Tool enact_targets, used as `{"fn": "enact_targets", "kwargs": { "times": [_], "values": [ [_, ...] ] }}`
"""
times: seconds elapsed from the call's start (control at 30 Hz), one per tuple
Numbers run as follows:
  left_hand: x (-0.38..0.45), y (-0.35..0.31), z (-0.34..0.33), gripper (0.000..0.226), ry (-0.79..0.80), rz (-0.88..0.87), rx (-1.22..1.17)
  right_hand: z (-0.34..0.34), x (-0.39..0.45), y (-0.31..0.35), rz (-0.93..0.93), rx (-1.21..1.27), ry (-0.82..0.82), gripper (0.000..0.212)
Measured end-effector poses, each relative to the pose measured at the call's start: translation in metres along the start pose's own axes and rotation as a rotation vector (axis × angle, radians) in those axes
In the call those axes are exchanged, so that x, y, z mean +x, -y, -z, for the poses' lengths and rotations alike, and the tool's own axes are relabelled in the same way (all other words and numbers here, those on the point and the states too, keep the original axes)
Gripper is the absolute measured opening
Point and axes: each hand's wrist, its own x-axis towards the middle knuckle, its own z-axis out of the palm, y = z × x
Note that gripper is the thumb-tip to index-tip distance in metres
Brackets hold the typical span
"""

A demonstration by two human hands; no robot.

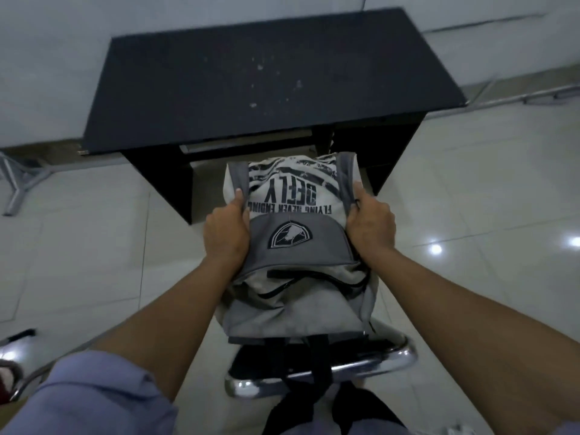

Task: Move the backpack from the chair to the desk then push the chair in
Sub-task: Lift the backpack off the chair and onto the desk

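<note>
A grey and white backpack (295, 252) with dark printed lettering sits over the chair (389, 361), whose chrome back rail shows below it. My left hand (226, 238) grips the backpack's left side. My right hand (370, 227) grips its right side. Black straps hang down over the chrome rail. The black desk (257, 83) stands just beyond, its top bare apart from pale specks. The chair's seat is hidden under the backpack.
Glossy pale floor tiles surround the desk and chair. A metal frame leg (22, 186) stands at the left, another metal frame (533, 95) at the right. A white wall runs behind the desk. A second chrome chair part (12, 350) shows at bottom left.
</note>
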Motion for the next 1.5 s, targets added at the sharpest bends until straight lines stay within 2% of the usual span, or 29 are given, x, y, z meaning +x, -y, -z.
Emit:
{"fn": "enact_targets", "kwargs": {
  "times": [0.17, 0.3, 0.4, 0.57, 0.77, 1.03, 1.5],
  "values": [
    [0.031, -0.068, 0.060, 0.048, -0.220, -0.052, -0.065, 0.075, 0.039, 0.015, 0.102, 0.071, -0.216, 0.053],
    [0.047, -0.134, 0.093, 0.046, -0.367, -0.127, -0.133, 0.136, 0.075, 0.007, 0.178, 0.094, -0.332, 0.054],
    [0.055, -0.190, 0.107, 0.045, -0.442, -0.117, -0.188, 0.182, 0.104, -0.009, 0.234, 0.119, -0.377, 0.053],
    [0.069, -0.283, 0.112, 0.043, -0.526, -0.114, -0.241, 0.253, 0.154, -0.046, 0.301, 0.180, -0.445, 0.049],
    [0.095, -0.375, 0.100, 0.042, -0.544, -0.096, -0.307, 0.312, 0.218, -0.088, 0.310, 0.154, -0.504, 0.044],
    [0.163, -0.431, 0.074, 0.023, -0.512, -0.083, -0.306, 0.322, 0.312, -0.107, 0.293, 0.223, -0.484, 0.048],
    [0.368, -0.460, 0.042, 0.027, -0.456, -0.077, -0.304, 0.277, 0.512, -0.070, 0.290, 0.300, -0.396, 0.048]
  ]
}}
